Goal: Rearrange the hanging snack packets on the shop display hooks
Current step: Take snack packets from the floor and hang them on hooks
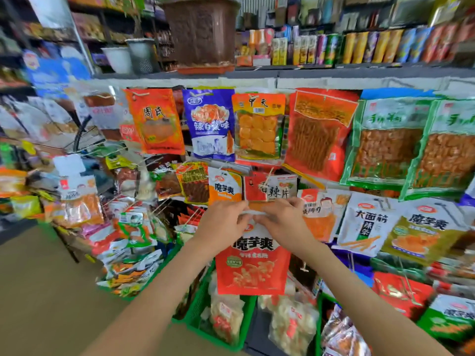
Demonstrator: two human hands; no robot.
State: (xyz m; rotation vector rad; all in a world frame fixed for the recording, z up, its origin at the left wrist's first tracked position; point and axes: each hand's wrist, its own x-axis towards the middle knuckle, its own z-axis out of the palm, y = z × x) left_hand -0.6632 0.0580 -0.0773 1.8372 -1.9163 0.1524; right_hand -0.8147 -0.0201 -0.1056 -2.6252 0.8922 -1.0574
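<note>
Head view. Holding an orange snack packet (253,268) by its top edge, in front of the hook display. Pinching the top-left corner with the left hand (221,222), fingers curled over the seal. Pinching the top-right corner with the right hand (282,219), grip likewise closed on the seal. Hanging flat below both hands, printed face toward the camera. Cannot tell whether threaded on a hook: the top edge is hidden by fingers.

Just above the orange snack packet: a red-and-white packet (272,188) on a hook. Higher above: a blue packet (209,124) in the top row. Right of it: a white packet (365,224). Up and right: two green-edged packets (385,142) side by side. Below it: green baskets (195,319) holding pale snack bags. Far above: a brown flowerpot (203,32) on the shelf top. Left of it: a heap of mixed packets, blurred.
</note>
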